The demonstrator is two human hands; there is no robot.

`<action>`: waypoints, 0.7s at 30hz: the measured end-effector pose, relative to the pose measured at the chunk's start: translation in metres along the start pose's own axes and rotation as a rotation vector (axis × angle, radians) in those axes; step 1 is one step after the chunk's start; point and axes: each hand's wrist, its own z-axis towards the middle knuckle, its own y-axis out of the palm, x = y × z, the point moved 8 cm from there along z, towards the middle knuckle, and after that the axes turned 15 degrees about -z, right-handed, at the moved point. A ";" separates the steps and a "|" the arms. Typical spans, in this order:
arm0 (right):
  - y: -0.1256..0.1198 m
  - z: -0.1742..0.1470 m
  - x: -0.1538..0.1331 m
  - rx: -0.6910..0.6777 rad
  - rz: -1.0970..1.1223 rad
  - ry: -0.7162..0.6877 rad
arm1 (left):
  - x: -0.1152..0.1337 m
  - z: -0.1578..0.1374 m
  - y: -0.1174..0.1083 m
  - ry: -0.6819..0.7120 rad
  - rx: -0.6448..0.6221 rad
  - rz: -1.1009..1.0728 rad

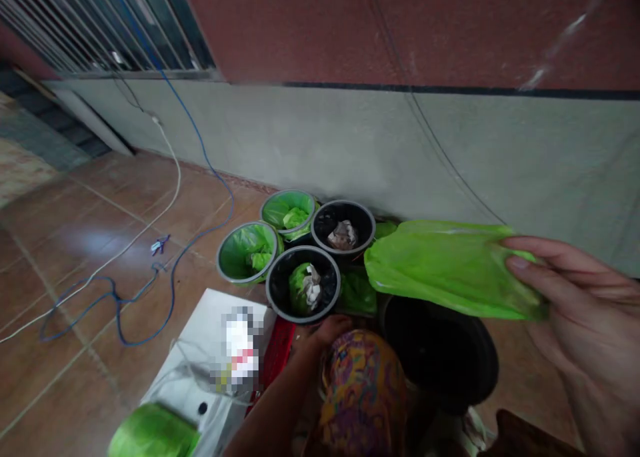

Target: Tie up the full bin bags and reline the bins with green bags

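At the right, my right hand (pixel 575 290) pinches one end of a green plastic bag (pixel 440 264), which stretches leftward over a dark bin (pixel 440 344). My left hand (pixel 336 327) is low in the middle, beside a grey-rimmed bin (pixel 303 314) with a green bag and crumpled paper inside. Its fingers are mostly hidden behind my knee in patterned cloth (pixel 367 390). Behind stands another dark bin (pixel 320 218) holding crumpled paper. Two bins to the left, a nearer one (pixel 223 270) and a farther one (pixel 267 200), are lined with green bags.
A white box (pixel 183 350) lies at the lower left, with a roll of green bags (pixel 155 434) by it. A blue cable (pixel 173 270) and a white cable (pixel 135 237) trail over the tiled floor (pixel 115 370). The grey wall (pixel 300 137) rises behind the bins.
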 end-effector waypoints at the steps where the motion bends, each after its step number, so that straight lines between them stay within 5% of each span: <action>1: -0.007 -0.008 -0.004 -0.013 -0.102 -0.036 | 0.008 -0.015 -0.002 0.014 0.020 0.010; 4: -0.021 -0.034 -0.016 -0.098 -0.387 -0.281 | 0.050 -0.063 0.002 0.138 0.155 0.085; 7: -0.028 -0.062 -0.029 -0.205 -0.466 -0.572 | 0.124 -0.117 0.024 0.445 0.304 0.122; 11: -0.031 -0.097 -0.037 -0.345 -0.535 -0.793 | 0.215 -0.183 0.108 0.944 -0.009 0.351; 15: -0.044 -0.116 -0.042 -0.332 -0.597 -0.870 | 0.234 -0.202 0.156 0.999 -0.119 0.566; 21: -0.069 -0.123 -0.026 -0.262 -0.754 -0.901 | 0.225 -0.193 0.164 1.031 -0.038 0.813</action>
